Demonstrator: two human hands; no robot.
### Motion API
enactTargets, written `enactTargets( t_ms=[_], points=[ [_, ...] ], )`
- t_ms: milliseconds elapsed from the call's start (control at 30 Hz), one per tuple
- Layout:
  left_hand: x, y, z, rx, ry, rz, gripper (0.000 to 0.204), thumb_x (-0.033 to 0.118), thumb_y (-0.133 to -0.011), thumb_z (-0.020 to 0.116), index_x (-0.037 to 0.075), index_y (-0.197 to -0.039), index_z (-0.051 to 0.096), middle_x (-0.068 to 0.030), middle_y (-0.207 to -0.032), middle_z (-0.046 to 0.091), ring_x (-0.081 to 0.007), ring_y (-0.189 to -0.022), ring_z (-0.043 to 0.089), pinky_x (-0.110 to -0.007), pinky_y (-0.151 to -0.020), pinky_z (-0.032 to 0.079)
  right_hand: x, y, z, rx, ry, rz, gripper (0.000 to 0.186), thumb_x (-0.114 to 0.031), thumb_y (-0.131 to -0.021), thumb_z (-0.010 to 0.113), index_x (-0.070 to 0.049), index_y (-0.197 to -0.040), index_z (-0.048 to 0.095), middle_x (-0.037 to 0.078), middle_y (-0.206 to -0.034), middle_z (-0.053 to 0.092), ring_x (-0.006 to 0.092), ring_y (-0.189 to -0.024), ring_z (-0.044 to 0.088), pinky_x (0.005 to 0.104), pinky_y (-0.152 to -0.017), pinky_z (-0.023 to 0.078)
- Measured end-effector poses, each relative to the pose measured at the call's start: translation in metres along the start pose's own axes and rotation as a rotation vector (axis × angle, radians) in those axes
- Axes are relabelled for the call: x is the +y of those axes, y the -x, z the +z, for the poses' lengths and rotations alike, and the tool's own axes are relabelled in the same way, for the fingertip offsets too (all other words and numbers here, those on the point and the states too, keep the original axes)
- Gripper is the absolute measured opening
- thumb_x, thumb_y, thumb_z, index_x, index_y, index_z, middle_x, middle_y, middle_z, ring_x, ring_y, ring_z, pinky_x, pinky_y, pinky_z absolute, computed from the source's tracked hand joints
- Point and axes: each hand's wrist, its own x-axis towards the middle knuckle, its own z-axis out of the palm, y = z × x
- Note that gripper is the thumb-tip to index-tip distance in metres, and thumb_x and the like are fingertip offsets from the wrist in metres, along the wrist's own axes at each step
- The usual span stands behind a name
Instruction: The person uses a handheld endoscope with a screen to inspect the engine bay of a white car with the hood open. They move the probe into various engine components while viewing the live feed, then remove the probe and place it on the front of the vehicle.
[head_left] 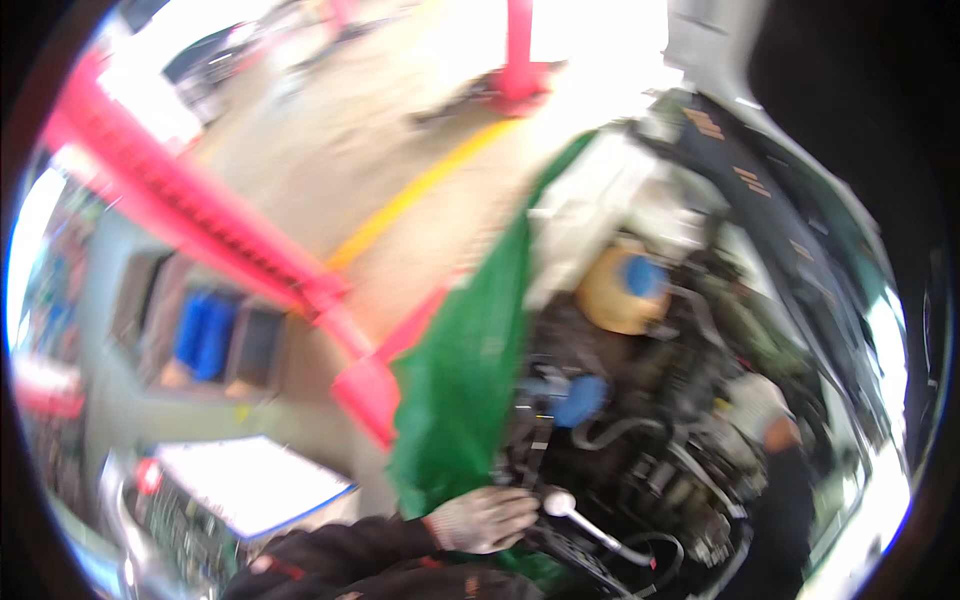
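Note:
My left hand (485, 520), in a pale knitted glove, lies with its fingers stretched out at the front edge of an open engine bay, on or beside the green fender cover (465, 390). Just right of its fingertips is a long silver piece with a round white end (560, 503); I cannot tell its kind. My right hand (755, 405), also gloved, reaches into the right part of the engine bay (640, 440) among hoses and dark parts. Motion blur hides its fingers and whatever they touch. A yellowish coolant tank (610, 300) with a blue cap sits farther back.
A blue cap (580, 400) stands near the cover. Left of the car are a red lift arm (190, 210), a clipboard with white paper (250, 480) and a grey tray with blue items (205, 335). A red lift post (518, 60) rises behind a yellow floor line (430, 190).

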Motion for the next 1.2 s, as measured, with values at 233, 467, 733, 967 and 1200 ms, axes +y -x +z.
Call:
enactTargets(
  t_ms=[233,467,733,967,1200],
  points=[
    [-0.005,-0.003,-0.001,-0.034,0.026,0.001,0.040,0.023,-0.094,0.082,0.003,-0.127,0.074,-0.0150,-0.138,0.071,-0.0333,-0.134,0.067,-0.046,-0.108,0.060,-0.008,0.002,-0.015,-0.116,0.067,0.054,0.035,-0.043,-0.088,0.077,-0.008,-0.084,0.078,0.018,-0.088,0.077,0.0411,-0.091,0.075,0.0516,-0.086,0.059],
    [0.001,-0.012,0.007,0.000,-0.050,0.043,0.045,0.023,-0.083,0.087,0.008,-0.124,0.075,-0.0096,-0.135,0.069,-0.0308,-0.128,0.067,-0.043,-0.101,0.062,-0.002,0.011,-0.019,-0.008,-0.018,-0.073,0.039,-0.046,-0.094,0.078,-0.007,-0.090,0.079,0.018,-0.083,0.076,0.0401,-0.090,0.077,0.0529,-0.081,0.060],
    [-0.001,-0.019,0.009,0.077,-0.034,0.058,0.050,0.017,-0.073,0.088,0.009,-0.120,0.073,-0.0091,-0.130,0.069,-0.0335,-0.117,0.072,-0.045,-0.089,0.063,0.036,0.059,-0.138,0.002,-0.101,0.338,0.034,-0.036,-0.091,0.083,-0.003,-0.101,0.079,0.016,-0.087,0.077,0.0353,-0.084,0.077,0.0484,-0.079,0.060],
    [0.004,-0.010,0.001,-0.006,-0.061,0.049,0.047,0.023,-0.084,0.086,0.008,-0.126,0.072,-0.0086,-0.139,0.065,-0.0305,-0.132,0.064,-0.045,-0.105,0.059,0.046,0.110,-0.148,0.564,-0.895,0.617,0.049,-0.031,-0.101,0.076,0.002,-0.136,0.069,0.008,-0.108,0.074,0.0164,-0.094,0.070,0.0342,-0.088,0.057],
    [0.011,-0.009,-0.001,0.036,-0.072,0.057,0.048,0.019,-0.081,0.086,0.008,-0.125,0.071,-0.0104,-0.134,0.068,-0.0335,-0.126,0.068,-0.048,-0.104,0.058,0.040,0.128,-0.123,0.682,-1.003,0.684,0.051,-0.032,-0.100,0.079,0.005,-0.134,0.070,0.008,-0.105,0.076,0.0109,-0.077,0.066,0.0250,-0.067,0.054]
  ],
)
